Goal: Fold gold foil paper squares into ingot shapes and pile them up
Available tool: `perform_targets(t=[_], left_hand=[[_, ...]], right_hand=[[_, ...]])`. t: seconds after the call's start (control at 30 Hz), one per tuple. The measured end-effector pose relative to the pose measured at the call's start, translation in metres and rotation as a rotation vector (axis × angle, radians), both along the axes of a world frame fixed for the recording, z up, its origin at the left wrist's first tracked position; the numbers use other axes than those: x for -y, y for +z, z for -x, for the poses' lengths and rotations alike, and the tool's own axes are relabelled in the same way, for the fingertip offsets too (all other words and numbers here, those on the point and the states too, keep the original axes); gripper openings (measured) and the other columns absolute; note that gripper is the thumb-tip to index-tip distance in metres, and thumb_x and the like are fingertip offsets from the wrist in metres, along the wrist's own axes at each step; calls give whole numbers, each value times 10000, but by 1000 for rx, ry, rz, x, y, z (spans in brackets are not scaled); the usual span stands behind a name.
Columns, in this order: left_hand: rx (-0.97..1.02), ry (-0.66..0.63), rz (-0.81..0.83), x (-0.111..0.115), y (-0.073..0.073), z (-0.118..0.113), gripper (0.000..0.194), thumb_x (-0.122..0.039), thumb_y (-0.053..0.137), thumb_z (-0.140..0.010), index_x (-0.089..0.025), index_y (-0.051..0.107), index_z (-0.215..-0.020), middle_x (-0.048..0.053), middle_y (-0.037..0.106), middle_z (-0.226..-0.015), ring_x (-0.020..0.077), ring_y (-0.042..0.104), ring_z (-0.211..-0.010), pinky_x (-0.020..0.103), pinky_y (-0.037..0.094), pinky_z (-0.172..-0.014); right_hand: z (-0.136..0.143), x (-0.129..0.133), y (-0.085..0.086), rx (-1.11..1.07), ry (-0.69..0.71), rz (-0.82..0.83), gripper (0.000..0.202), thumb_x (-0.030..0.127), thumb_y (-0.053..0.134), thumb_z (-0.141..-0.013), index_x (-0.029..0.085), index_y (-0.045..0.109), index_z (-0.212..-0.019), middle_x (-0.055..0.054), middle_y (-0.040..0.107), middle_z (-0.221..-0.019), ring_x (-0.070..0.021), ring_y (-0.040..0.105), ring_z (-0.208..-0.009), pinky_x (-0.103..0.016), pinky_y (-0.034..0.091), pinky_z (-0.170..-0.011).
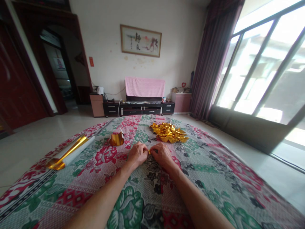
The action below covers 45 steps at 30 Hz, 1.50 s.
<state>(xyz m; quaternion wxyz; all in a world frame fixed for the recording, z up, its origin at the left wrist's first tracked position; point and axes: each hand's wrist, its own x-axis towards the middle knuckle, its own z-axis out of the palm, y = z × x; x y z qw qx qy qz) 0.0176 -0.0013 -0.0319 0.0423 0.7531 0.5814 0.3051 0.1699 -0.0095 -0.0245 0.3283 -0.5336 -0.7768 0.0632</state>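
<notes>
My left hand and my right hand meet above the flowered cloth, fingers pinched close together. Between them shows a small bit of gold foil paper; most of it is hidden by the fingers. Just beyond my right hand lies a pile of folded gold foil pieces, with pointed ends. A curled band of gold foil stands to the left, past my left hand. Farther left rests a long sheet of gold foil with a white back, partly rolled.
A flowered cloth covers the broad surface under my arms. Beyond its far edge stands a low black TV cabinet, with a pink cloth draped above it. Tall windows and a purple curtain are on the right.
</notes>
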Motion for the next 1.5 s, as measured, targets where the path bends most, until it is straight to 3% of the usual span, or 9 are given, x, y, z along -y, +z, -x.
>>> perform_targets(t=[0.37,0.57,0.7,1.17,1.5], left_hand=[[45,-115,89,-8,4,9,169,-172,535,-700,-171,699,-662,44,646,-761,139,578,-769,215,432,-705],[96,-214,118,-2,16,18,211,-146,493,-703,-176,688,-627,22,683,-795,134,590,-800,203,441,-755],[84,-185,127,1,20,19,211,-156,499,-690,-170,647,-540,13,684,-790,132,585,-787,198,441,-737],[-8,-51,71,-3,9,7,164,-103,498,-656,-144,606,-539,52,637,-806,127,571,-760,215,427,-688],[-17,4,71,-1,9,5,120,-122,541,-637,-165,648,-670,37,622,-786,146,562,-771,233,432,-711]], right_hand=[[1,0,-3,34,-1,13,196,268,503,-809,265,699,-797,-29,617,-859,-155,522,-851,-253,341,-786],[0,-1,-2,63,26,11,208,269,496,-818,255,700,-783,-35,615,-851,-154,515,-849,-249,338,-786],[1,-1,-1,61,34,9,207,257,495,-815,250,700,-791,-33,613,-837,-150,514,-843,-241,337,-782],[0,1,0,53,20,21,206,247,496,-804,258,701,-784,-27,622,-843,-150,516,-848,-240,335,-776],[0,1,0,46,23,12,208,254,497,-800,261,704,-782,-27,624,-858,-152,515,-851,-243,333,-773]])
